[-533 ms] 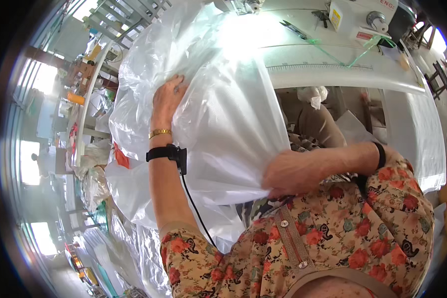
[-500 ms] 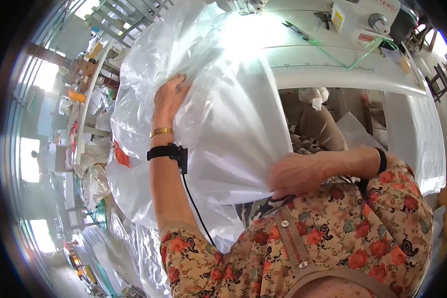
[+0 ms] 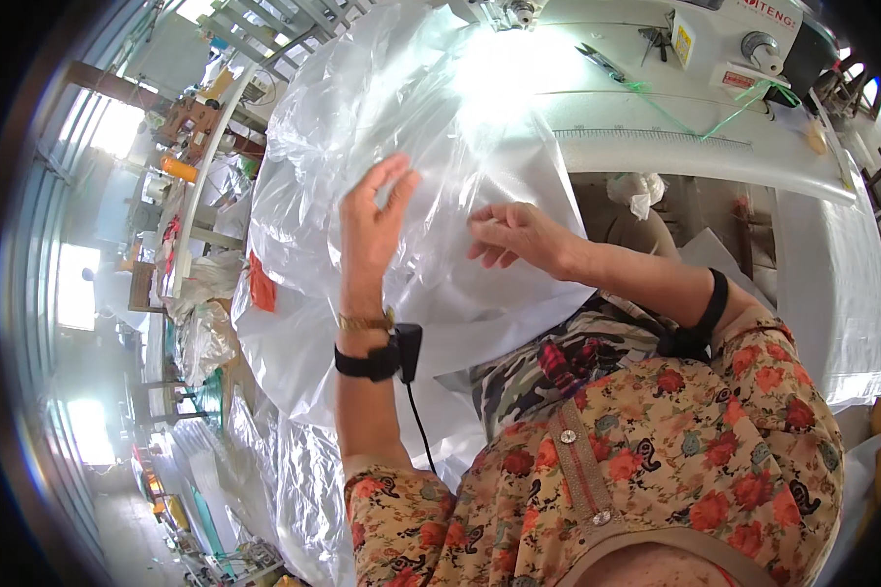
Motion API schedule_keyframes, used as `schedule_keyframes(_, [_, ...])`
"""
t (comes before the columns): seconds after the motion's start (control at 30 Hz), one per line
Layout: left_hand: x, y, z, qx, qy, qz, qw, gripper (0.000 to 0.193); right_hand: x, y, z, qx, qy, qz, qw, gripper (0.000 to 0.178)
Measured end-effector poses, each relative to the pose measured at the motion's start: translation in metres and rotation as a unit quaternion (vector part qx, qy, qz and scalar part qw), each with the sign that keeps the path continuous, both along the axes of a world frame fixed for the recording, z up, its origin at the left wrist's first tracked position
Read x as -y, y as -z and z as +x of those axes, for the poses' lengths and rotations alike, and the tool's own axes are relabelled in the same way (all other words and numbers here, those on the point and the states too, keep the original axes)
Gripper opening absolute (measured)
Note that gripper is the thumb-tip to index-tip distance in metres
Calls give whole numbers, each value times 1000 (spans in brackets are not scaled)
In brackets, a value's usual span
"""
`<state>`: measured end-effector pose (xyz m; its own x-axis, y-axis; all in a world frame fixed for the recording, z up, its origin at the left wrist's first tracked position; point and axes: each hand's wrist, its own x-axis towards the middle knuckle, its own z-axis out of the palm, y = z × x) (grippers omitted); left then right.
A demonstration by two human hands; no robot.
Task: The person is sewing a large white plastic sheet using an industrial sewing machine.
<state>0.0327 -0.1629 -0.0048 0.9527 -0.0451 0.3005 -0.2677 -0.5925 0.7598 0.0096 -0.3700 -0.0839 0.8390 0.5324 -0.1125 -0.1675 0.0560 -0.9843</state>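
Note:
A large translucent white plastic sheet [image 3: 313, 215] lies bunched over the table's left part and hangs down over my lap. My left hand [image 3: 374, 220] is over its middle, thumb and fingers apart, with nothing between them. To its right, my right hand [image 3: 521, 237] is over the same sheet, its fingers loosely bent and spread, holding nothing that I can see. Whether either hand touches the plastic, I cannot tell. Beyond the hands, the sheet reaches up to the brightly lit needle area of a sewing machine [image 3: 507, 14].
Thread snips [image 3: 600, 63] and green string [image 3: 675, 119] lie on the white machine table [image 3: 646, 108], which has a ruler scale along it. White sheeting [image 3: 832, 284] hangs at the right. A side table [image 3: 206, 176] with clutter stands left, near an orange-red scrap [image 3: 261, 284].
My right hand has left the sheet's lower right edge and moved up and inward beside my left. My left hand has lifted its fingers apart. The sheet's right side has slackened.

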Motion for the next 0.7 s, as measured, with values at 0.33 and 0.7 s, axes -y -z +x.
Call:
schedule_keyframes(0.33, [-24, 28, -31, 17, -6, 132, 991, 23, -13, -17, -30, -93, -37, 213, 972, 24])
schedule_keyframes(0.7, [2, 7, -46, -129, 55, -174, 975, 24, -16, -21, -30, -174, 157, 218, 947, 31])
